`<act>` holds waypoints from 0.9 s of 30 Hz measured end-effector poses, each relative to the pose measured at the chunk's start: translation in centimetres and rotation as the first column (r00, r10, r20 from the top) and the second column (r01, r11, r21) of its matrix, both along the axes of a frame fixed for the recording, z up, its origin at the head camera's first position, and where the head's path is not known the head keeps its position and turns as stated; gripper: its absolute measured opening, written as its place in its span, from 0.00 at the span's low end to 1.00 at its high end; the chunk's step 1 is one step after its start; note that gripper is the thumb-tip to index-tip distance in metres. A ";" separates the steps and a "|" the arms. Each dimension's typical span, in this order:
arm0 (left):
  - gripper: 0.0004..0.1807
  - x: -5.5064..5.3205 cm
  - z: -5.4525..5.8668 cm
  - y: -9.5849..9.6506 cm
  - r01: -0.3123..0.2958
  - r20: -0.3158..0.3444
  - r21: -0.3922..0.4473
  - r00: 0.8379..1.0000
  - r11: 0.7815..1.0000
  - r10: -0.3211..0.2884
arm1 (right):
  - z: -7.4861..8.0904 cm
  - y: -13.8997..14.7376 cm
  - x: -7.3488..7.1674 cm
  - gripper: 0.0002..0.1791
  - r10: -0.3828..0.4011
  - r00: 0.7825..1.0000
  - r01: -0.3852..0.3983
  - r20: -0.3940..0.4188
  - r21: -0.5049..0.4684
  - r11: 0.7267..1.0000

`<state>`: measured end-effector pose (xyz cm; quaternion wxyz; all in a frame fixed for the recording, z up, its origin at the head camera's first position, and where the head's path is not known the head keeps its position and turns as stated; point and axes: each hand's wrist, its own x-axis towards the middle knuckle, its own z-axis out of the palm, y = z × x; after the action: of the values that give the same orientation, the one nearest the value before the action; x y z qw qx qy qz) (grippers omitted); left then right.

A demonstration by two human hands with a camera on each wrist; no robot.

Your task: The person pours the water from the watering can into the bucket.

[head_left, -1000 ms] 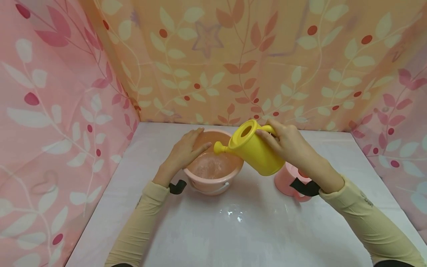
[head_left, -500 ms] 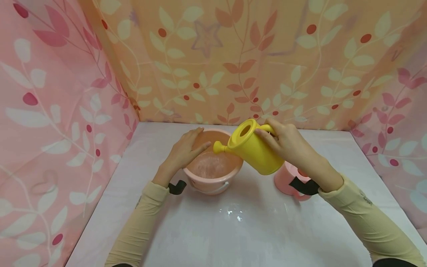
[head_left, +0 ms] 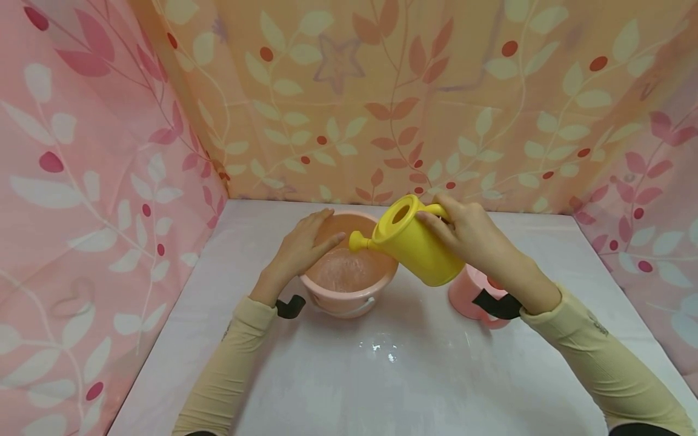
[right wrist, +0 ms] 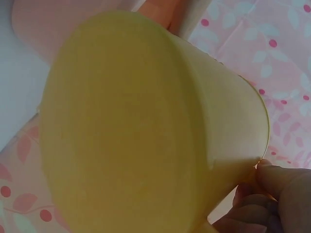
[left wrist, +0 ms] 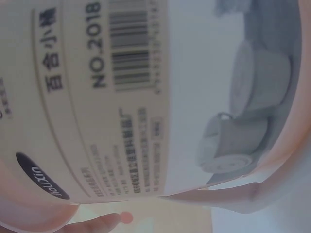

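Note:
My right hand [head_left: 458, 227] grips the handle of a yellow watering can [head_left: 422, 251], its thumb along the can's upper side. The can tilts left, with its sprinkler head over a pink bucket [head_left: 349, 297]. Rippled water [head_left: 346, 271] shows inside the bucket. My left hand [head_left: 302, 242] rests on the bucket's left rim, fingers straight and thumb reaching over the opening. In the left wrist view, a printed label [left wrist: 131, 97] on the bucket's side fills most of the frame. The can's round base [right wrist: 121, 126] takes up much of the right wrist view.
A pink cup-like container [head_left: 466, 297] with a handle stands right of the bucket, partly hidden by my right wrist. Wet spots [head_left: 382, 350] glisten on the white tabletop [head_left: 338, 393]. Patterned cloth [head_left: 403, 103] walls the back and both sides.
The water's surface ripples differently inside the bucket. Both hands, the tilted watering can and the bucket hold almost the same positions.

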<state>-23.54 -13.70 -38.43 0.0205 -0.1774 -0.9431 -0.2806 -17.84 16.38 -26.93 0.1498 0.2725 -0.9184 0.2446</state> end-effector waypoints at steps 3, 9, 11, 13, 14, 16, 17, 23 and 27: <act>0.45 0.0 0.0 0.0 -0.006 0.004 0.002 1.000 1.000 0.006 | 0.0 0.0 0.0 0.16 0.003 1.000 -0.003 -0.007 0.002 1.000; 0.44 0.0 0.1 0.0 -0.006 0.005 0.003 1.000 1.000 0.006 | 0.1 -0.1 0.0 0.16 0.008 1.000 -0.008 -0.003 0.003 1.000; 0.45 0.0 0.1 0.0 -0.007 0.006 0.000 1.000 1.000 0.007 | 0.1 -0.2 0.0 0.16 0.008 1.000 -0.008 0.002 0.003 1.000; 0.45 0.0 0.0 0.0 -0.009 0.008 0.001 1.000 1.000 0.009 | 0.1 -0.2 -0.1 0.16 0.007 1.000 -0.007 0.004 0.005 1.000; 0.45 0.0 0.0 0.0 -0.009 0.010 0.001 1.000 1.000 0.009 | 0.1 -0.2 -0.1 0.16 0.007 1.000 -0.007 0.004 0.006 1.000; 0.45 0.0 0.0 0.0 -0.012 0.011 0.002 1.000 1.000 0.012 | 0.1 -0.2 -0.1 0.16 0.007 1.000 -0.007 0.004 0.007 1.000; 0.45 0.0 0.0 0.0 -0.013 0.012 0.003 1.000 1.000 0.013 | 0.1 -0.2 -0.1 0.16 0.007 1.000 -0.007 0.006 0.007 1.000; 0.45 0.0 -0.1 0.0 -0.015 0.012 0.005 1.000 1.000 0.015 | 0.2 -0.2 -0.1 0.16 0.007 1.000 -0.007 0.012 0.000 1.000; 0.45 0.0 -0.1 0.0 -0.012 0.008 0.004 1.000 1.000 0.012 | 0.1 -0.2 -0.2 0.16 0.012 1.000 -0.012 0.005 -0.002 1.000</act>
<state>-23.52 -13.73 -38.49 0.0186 -0.1705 -0.9437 -0.2830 -17.99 16.19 -26.78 0.1462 0.2772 -0.9169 0.2472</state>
